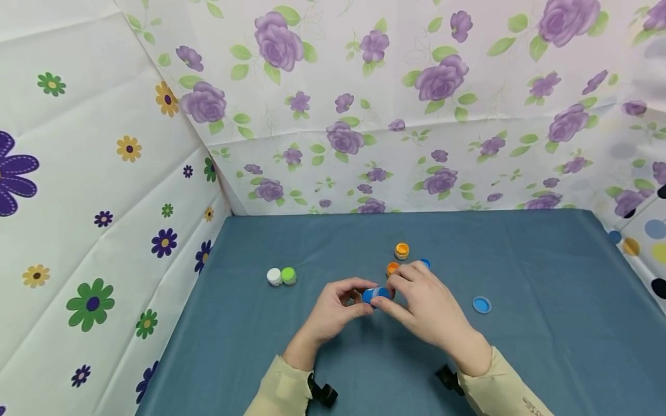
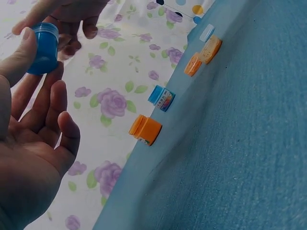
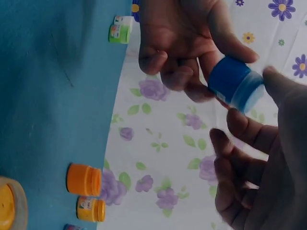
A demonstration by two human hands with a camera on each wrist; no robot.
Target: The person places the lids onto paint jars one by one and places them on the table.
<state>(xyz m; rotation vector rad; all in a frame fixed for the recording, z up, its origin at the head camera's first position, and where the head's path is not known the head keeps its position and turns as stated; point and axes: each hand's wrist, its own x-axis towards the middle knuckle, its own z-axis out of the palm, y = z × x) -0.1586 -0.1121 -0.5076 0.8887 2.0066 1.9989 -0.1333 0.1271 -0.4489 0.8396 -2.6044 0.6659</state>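
My left hand (image 1: 335, 309) grips a small blue paint jar (image 1: 376, 295) by its body, held up off the table. The jar lies tilted, its pale translucent rim end (image 3: 249, 93) turned toward my right hand (image 1: 429, 306). Thumb and index finger of the right hand pinch that end from either side. Whether a cap sits on it, I cannot tell. Beyond the right hand stand an orange paint jar (image 1: 392, 268), a yellow paint jar (image 1: 402, 251) and a second blue jar (image 1: 425, 263), partly hidden in the head view.
A white jar (image 1: 274, 277) and a green jar (image 1: 288, 275) stand side by side on the left. A blue lid (image 1: 481, 305) lies right of my right hand. An orange lid (image 2: 193, 64) and a yellow lid (image 2: 210, 49) lie on the blue tablecloth (image 1: 546, 346).
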